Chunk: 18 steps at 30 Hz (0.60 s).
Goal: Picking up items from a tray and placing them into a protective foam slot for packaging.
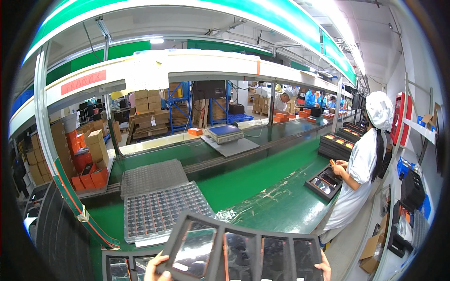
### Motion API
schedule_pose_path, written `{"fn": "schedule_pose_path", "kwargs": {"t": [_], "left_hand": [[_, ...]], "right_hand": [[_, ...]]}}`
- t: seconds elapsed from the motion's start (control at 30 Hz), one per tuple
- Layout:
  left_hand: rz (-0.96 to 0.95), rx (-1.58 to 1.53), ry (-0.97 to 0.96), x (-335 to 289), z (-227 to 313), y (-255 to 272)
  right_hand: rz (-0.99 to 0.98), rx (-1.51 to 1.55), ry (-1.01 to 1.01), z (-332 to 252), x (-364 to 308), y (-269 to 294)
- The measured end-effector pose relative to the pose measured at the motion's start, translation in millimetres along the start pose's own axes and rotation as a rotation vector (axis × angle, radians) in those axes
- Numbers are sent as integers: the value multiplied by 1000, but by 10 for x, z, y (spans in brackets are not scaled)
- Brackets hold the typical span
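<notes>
Both of my hands hold up a black foam tray [219,250] by its two ends, close in front of me. Flat dark phones [194,248] with glossy faces lie in its slots, and the tray tilts with its left end higher. My left hand [156,269] curls around the lower left corner. At the right end, my right hand [323,267] grips the edge, its fingers partly cut off by the picture. Beneath and to the left sits another black tray [131,253] with phones in it. Beyond stands a clear plastic tray [159,206] filled with rows of small dark parts.
Behind the parts lies a clear blister tray [152,175]. White bits [226,214] litter the green bench. A co-worker [370,154] in white stands right, handling a phone tray [323,194] near stacked black trays [333,149]. A scale [225,135] sits across the belt [248,180]; a metal post [49,126] rises left.
</notes>
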<state>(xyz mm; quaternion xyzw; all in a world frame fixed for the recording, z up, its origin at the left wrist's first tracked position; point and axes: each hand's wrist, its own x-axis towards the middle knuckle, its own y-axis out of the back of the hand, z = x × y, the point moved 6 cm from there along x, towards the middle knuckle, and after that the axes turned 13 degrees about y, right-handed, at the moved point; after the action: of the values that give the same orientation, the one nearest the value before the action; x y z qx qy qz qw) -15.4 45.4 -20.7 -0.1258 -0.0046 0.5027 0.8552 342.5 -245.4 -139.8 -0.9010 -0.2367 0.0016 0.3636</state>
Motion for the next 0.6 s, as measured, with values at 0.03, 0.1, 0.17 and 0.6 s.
{"fn": "schedule_pose_path", "kwargs": {"t": [0.03, 0.1, 0.17, 0.6], "left_hand": [[-48, -25, -75, -37, 55, -105], [-148, -32, -118, -69, 124, -253], [-231, -50, -46, -135, 116, -210], [537, 336, -166, -649, -301, 1247]], "right_hand": [[38, 20, 8, -20, -47, 54], [151, 9, 49, -39, -121, 237], [265, -21, 95, -19, -162, 470], [552, -305, 305, 587, 48, 795]]}}
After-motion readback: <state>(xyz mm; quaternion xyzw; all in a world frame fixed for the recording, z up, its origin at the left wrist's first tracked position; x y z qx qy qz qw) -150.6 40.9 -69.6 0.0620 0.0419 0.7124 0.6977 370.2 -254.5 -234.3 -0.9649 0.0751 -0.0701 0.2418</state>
